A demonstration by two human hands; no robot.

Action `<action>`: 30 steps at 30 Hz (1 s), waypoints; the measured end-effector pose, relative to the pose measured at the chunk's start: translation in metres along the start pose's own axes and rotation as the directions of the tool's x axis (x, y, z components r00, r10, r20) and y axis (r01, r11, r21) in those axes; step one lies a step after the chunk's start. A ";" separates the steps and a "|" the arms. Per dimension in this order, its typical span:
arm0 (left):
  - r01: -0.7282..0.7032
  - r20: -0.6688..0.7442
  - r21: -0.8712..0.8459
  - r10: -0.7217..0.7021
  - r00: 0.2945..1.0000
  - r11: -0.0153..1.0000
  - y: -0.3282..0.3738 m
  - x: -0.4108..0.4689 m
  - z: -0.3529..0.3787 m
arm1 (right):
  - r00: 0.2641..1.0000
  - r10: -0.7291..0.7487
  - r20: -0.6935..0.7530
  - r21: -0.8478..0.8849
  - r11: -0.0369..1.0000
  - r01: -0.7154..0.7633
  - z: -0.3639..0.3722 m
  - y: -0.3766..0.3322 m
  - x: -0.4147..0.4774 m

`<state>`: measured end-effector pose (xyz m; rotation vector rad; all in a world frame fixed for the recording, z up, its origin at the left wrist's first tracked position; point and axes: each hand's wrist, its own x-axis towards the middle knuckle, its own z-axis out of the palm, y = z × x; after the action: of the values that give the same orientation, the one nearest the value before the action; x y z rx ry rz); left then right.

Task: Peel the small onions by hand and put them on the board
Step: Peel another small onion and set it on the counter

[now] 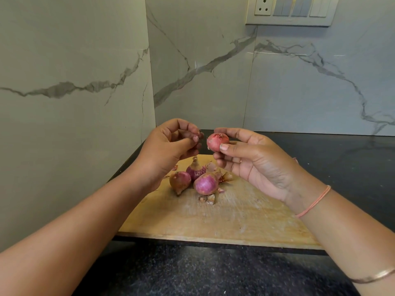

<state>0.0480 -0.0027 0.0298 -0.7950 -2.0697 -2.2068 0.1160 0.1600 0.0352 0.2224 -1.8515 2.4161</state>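
A person's right hand [252, 159] pinches a small red onion [217, 142] between thumb and fingers, raised above the far edge of the wooden chopping board [213, 216], apparently so loosened skin falls onto the board; the left hand [171, 146] hovers just beside it, fingers curled with thumb against fingertips, though whether they grip a flake of skin cannot be told. Three more small onions [195, 170] lie clustered on the board's far half amid papery peel scraps [207, 198], at least one wearing its brown skin; the board sits on a dark speckled table [213, 274] in a marble-walled corner.
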 end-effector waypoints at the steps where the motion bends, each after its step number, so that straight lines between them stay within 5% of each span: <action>1: -0.023 0.011 0.038 0.023 1.000 0.999 0.001 -0.001 0.001 | 1.000 -0.002 0.000 -0.018 1.000 0.002 0.000 0.000 0.000; 10: -0.173 0.022 0.273 0.174 0.984 0.946 0.002 -0.009 0.007 | 0.993 -0.122 -0.004 -0.318 0.941 0.114 0.000 0.008 -0.001; 19: -0.369 0.055 0.625 0.432 0.900 0.688 0.001 -0.013 0.009 | 0.971 -0.236 -0.025 -0.506 0.841 0.191 0.007 0.009 -0.003; 22: -0.305 -0.006 0.552 0.370 0.929 0.776 0.000 -0.009 0.007 | 0.980 -0.201 0.000 -0.445 0.878 0.180 0.008 0.007 -0.005; 27: -0.073 -0.108 0.145 0.089 0.990 0.987 0.003 -0.004 0.007 | 0.990 -0.133 0.055 -0.257 0.956 0.142 0.004 0.005 -0.003; 30: -0.015 -0.177 0.226 0.056 0.983 0.974 -0.001 -0.001 0.004 | 0.992 -0.104 0.072 -0.152 0.982 0.114 0.001 0.002 -0.003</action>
<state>0.0497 0.0008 0.0289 -0.5829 -2.1442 -1.9015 0.1188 0.1582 0.0327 0.3817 -1.9879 2.2048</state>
